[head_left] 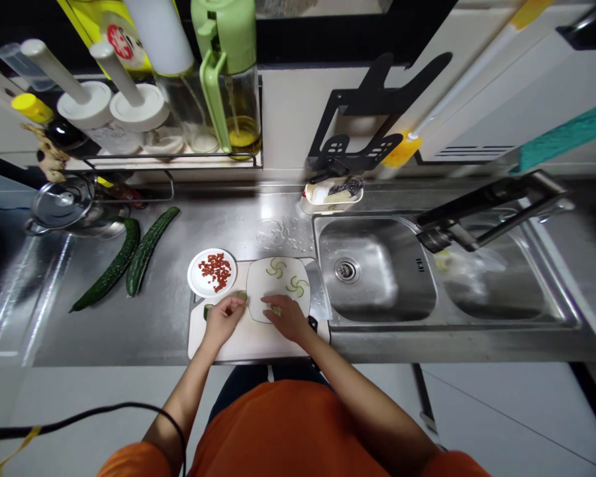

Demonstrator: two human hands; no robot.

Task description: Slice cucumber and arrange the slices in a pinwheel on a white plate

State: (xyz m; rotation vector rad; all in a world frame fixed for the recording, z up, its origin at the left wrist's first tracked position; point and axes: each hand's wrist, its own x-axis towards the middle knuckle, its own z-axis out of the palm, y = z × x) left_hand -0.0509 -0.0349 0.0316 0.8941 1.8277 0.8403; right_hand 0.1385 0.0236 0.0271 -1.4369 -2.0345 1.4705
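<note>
My left hand [224,319] is closed in a pinch on a few thin cucumber slices [242,295] at the left rim of a white squarish plate [255,278]. My right hand [289,319] hovers over the plate's lower part, thumb and forefinger apart, with a bit of sliced cucumber [277,309] showing between them. Two pinwheels of cucumber slices [277,267] lie on the plate's upper and right side. A cut cucumber end [207,311] sits left of my left hand on the cutting board [258,344]. Above it stands a round white dish [195,277] of chopped red bits [215,271].
A cleaver [318,291] lies at the board's right edge beside the double sink [377,265]. Two whole cucumbers [151,248] and a lidded steel pot [67,205] are to the left. Behind are a seasoning rack [179,159] and a sponge holder [332,199]. The faucet [477,212] reaches over the sink.
</note>
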